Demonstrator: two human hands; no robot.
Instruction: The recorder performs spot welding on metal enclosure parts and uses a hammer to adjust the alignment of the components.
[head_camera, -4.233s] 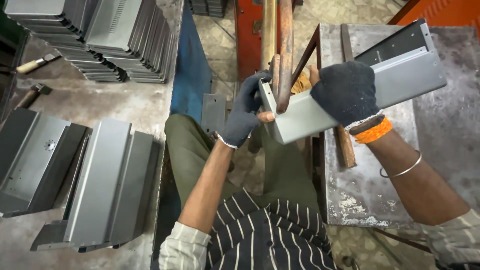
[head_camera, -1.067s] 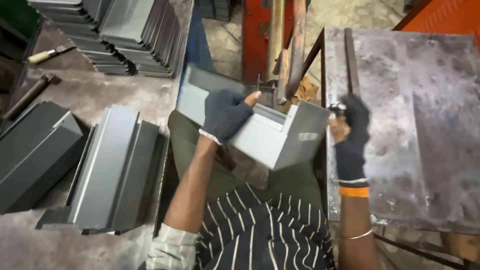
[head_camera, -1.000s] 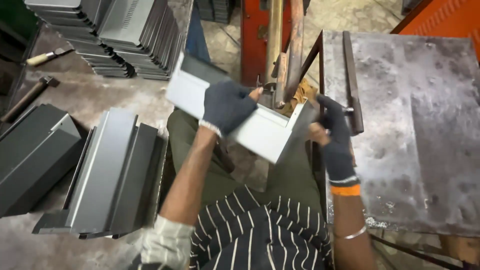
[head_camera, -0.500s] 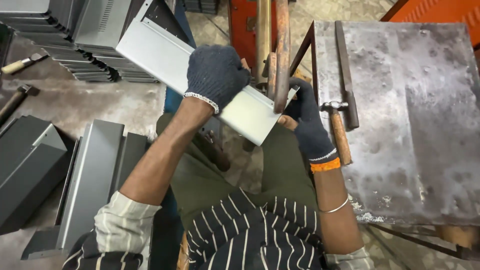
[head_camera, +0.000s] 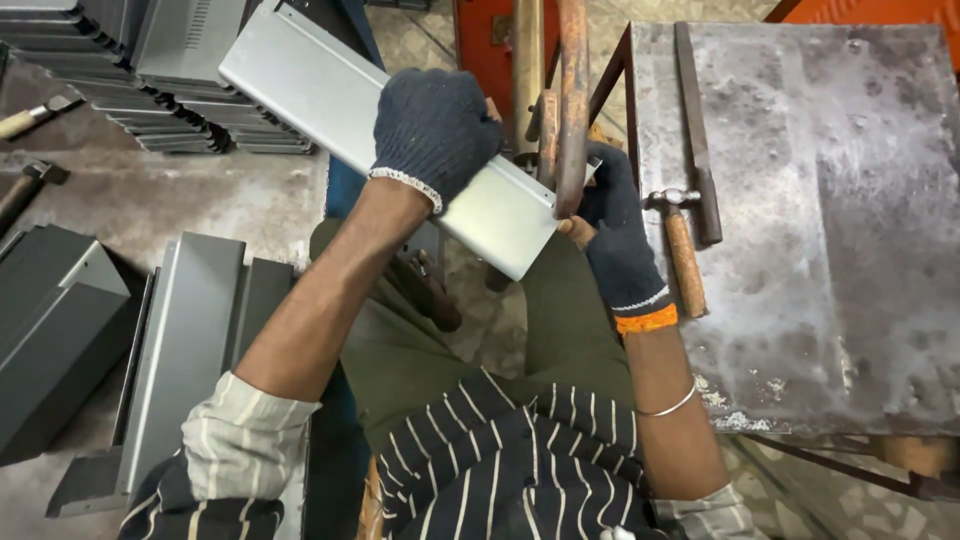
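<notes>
A long folded grey sheet-metal panel (head_camera: 310, 95) runs from the upper left down to the centre, tilted. My left hand (head_camera: 432, 130), in a dark knit glove, grips it across the top near its lower end. My right hand (head_camera: 615, 235), also gloved, holds the panel's lower right corner, just behind a rusty vertical bar (head_camera: 571, 100). The panel's end sits against that bar, above my lap.
A worn steel table (head_camera: 830, 230) stands on the right with a hammer (head_camera: 680, 250) and a long flat bar (head_camera: 697, 130) on it. Stacks of grey folded panels (head_camera: 170, 60) lie upper left, more formed panels (head_camera: 190, 360) lower left. Two hammers (head_camera: 25, 150) rest at the far left.
The panel has swung from the right-hand table across to the left, its long end now pointing upper left. My left hand moved up onto its top; my right hand stays at its lower corner.
</notes>
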